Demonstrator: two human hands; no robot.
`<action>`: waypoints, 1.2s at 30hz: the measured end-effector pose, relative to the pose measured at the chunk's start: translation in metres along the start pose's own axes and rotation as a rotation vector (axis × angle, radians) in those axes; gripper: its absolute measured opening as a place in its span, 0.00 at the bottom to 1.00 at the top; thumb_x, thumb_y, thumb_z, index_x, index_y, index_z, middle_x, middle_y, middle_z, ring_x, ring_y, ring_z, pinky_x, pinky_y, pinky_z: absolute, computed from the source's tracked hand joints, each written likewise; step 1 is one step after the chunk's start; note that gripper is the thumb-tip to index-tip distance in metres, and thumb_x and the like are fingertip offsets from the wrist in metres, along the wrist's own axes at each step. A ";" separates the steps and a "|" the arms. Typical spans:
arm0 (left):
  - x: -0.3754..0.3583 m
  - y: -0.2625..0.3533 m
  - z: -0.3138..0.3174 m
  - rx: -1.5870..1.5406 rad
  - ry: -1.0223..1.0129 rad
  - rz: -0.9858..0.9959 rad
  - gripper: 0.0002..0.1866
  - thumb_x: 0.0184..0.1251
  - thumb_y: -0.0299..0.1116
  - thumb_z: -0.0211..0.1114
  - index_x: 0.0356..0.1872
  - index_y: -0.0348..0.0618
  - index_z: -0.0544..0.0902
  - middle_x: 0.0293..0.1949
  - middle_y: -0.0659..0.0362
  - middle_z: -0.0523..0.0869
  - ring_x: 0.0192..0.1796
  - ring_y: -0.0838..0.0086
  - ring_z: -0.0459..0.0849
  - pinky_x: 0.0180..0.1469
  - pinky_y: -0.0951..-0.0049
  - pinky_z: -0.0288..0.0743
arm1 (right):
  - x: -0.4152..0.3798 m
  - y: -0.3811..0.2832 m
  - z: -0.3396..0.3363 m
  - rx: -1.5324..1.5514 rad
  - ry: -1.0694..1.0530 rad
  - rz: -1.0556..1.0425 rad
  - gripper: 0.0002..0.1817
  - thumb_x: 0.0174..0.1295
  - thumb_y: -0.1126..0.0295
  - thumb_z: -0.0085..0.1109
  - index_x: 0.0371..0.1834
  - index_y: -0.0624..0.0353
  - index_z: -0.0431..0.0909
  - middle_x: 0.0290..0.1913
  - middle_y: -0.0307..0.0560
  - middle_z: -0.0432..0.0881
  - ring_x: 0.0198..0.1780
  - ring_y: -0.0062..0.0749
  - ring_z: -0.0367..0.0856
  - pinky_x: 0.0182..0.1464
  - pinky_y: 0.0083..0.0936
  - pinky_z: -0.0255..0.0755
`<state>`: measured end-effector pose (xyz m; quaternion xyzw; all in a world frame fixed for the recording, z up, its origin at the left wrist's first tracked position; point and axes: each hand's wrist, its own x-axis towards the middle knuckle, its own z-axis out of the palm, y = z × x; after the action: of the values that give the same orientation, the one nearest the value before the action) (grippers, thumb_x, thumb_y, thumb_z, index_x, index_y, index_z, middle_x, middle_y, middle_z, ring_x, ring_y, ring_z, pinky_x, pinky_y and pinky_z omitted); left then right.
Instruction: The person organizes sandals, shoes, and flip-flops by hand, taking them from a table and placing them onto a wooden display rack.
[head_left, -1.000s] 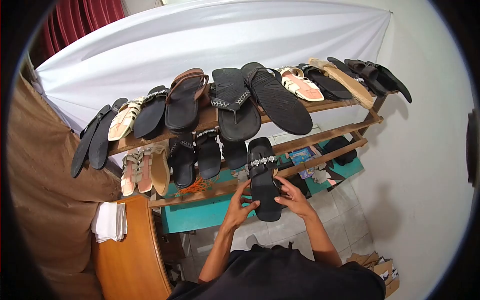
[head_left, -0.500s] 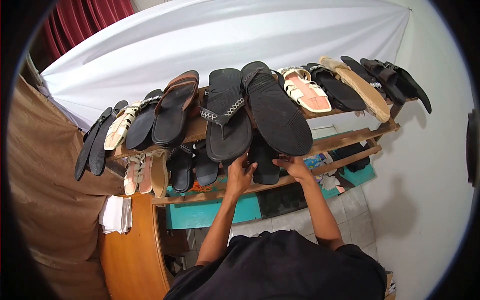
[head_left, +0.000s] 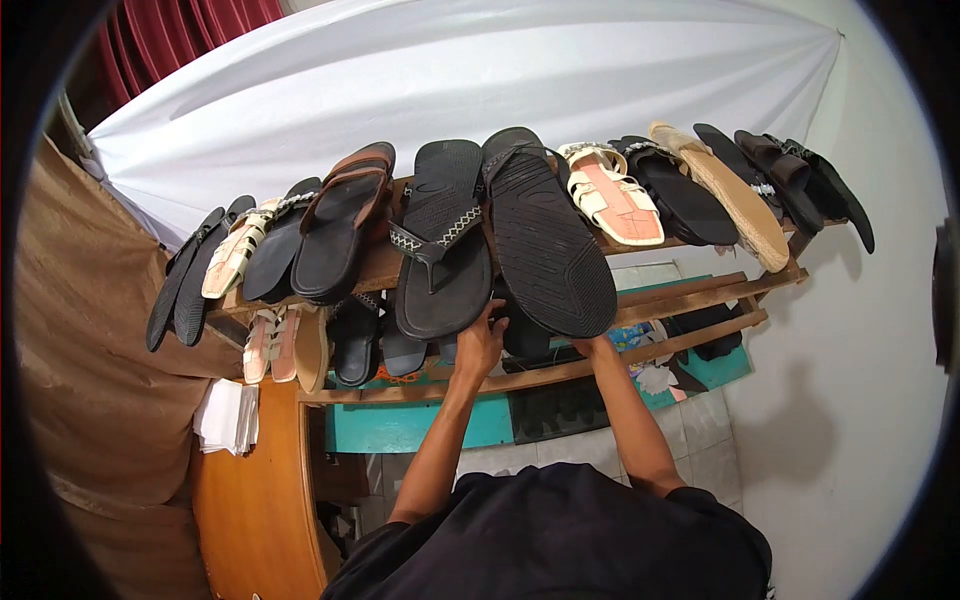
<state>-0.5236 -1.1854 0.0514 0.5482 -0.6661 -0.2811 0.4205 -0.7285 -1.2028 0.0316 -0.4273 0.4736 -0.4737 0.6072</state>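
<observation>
On the lower rack level, a black sandal (head_left: pixel 525 336) stands between my two hands, its upper part hidden by the flip-flops above. My left hand (head_left: pixel 481 346) is at its left side, fingers stretched upward and partly covered by a black flip-flop with a zigzag-patterned strap (head_left: pixel 445 290). My right hand (head_left: pixel 594 347) reaches in from the right, its fingers hidden beneath a large black sandal (head_left: pixel 550 245) leaning on the upper level. A pair of dark sandals (head_left: pixel 357 342) sits to the left on the lower level.
The wooden rack (head_left: pixel 690 295) carries more footwear on both sides, including a brown-strapped sandal (head_left: pixel 340 230) and a cream sandal (head_left: pixel 615 195). Below left are a wooden cabinet (head_left: pixel 255 500) and a stack of white paper (head_left: pixel 226 415). A white wall (head_left: pixel 850 400) bounds the right.
The view has tilted, so the upper footwear appears lower. The black sandal between my hands sits slightly farther in, and my right fingers have slipped out of sight.
</observation>
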 end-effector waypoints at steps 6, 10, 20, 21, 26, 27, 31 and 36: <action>0.001 -0.010 0.009 0.048 0.040 0.005 0.14 0.60 0.27 0.69 0.47 0.35 0.83 0.41 0.42 0.85 0.44 0.49 0.85 0.47 0.55 0.78 | -0.009 -0.016 0.004 0.046 0.098 0.104 0.32 0.63 0.69 0.65 0.69 0.67 0.66 0.68 0.51 0.71 0.66 0.38 0.71 0.66 0.33 0.68; -0.004 0.004 0.005 0.212 0.139 0.173 0.11 0.59 0.23 0.67 0.43 0.29 0.83 0.41 0.39 0.86 0.43 0.51 0.87 0.43 0.58 0.79 | 0.045 0.064 -0.032 -0.530 0.029 -0.567 0.25 0.62 0.58 0.67 0.60 0.55 0.78 0.61 0.44 0.79 0.58 0.42 0.78 0.60 0.38 0.73; -0.030 0.010 0.020 0.415 -0.074 0.187 0.32 0.61 0.32 0.69 0.59 0.16 0.69 0.60 0.21 0.66 0.56 0.32 0.76 0.57 0.53 0.76 | 0.000 0.045 0.000 -1.147 0.294 -0.818 0.22 0.66 0.54 0.62 0.52 0.60 0.82 0.54 0.49 0.83 0.53 0.47 0.80 0.57 0.40 0.71; -0.033 0.011 0.021 0.468 -0.060 0.240 0.34 0.62 0.32 0.68 0.61 0.14 0.67 0.61 0.20 0.62 0.57 0.30 0.75 0.57 0.53 0.76 | -0.005 0.044 0.004 -1.148 0.283 -0.822 0.22 0.66 0.54 0.62 0.52 0.60 0.82 0.54 0.49 0.83 0.53 0.47 0.80 0.57 0.40 0.71; -0.035 0.018 0.020 0.391 -0.056 0.158 0.33 0.63 0.31 0.67 0.61 0.14 0.66 0.57 0.27 0.65 0.54 0.33 0.76 0.58 0.54 0.74 | -0.007 0.050 0.015 -0.912 0.304 -0.541 0.21 0.71 0.56 0.56 0.55 0.63 0.80 0.56 0.58 0.80 0.55 0.54 0.78 0.60 0.42 0.68; -0.035 0.018 0.021 0.363 -0.046 0.126 0.32 0.64 0.31 0.67 0.61 0.13 0.67 0.55 0.29 0.66 0.52 0.35 0.77 0.58 0.55 0.74 | -0.008 0.048 0.016 -0.914 0.299 -0.545 0.21 0.71 0.56 0.56 0.55 0.63 0.80 0.56 0.58 0.80 0.55 0.54 0.78 0.60 0.42 0.68; -0.040 0.023 0.022 0.310 0.024 0.149 0.28 0.65 0.30 0.65 0.58 0.16 0.70 0.52 0.31 0.69 0.50 0.38 0.78 0.57 0.55 0.74 | -0.024 0.032 0.018 -1.081 0.188 -0.627 0.21 0.73 0.58 0.51 0.60 0.59 0.77 0.60 0.59 0.77 0.59 0.57 0.75 0.62 0.47 0.66; -0.055 0.016 0.019 0.254 0.050 0.180 0.25 0.70 0.34 0.61 0.62 0.28 0.72 0.60 0.31 0.72 0.61 0.39 0.75 0.61 0.55 0.72 | -0.046 0.018 -0.002 -1.303 0.038 -0.685 0.23 0.75 0.56 0.45 0.66 0.58 0.72 0.65 0.57 0.72 0.67 0.58 0.68 0.67 0.49 0.60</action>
<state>-0.5458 -1.1298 0.0420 0.5420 -0.7320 -0.1420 0.3875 -0.7324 -1.1550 0.0217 -0.8172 0.5094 -0.2667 0.0401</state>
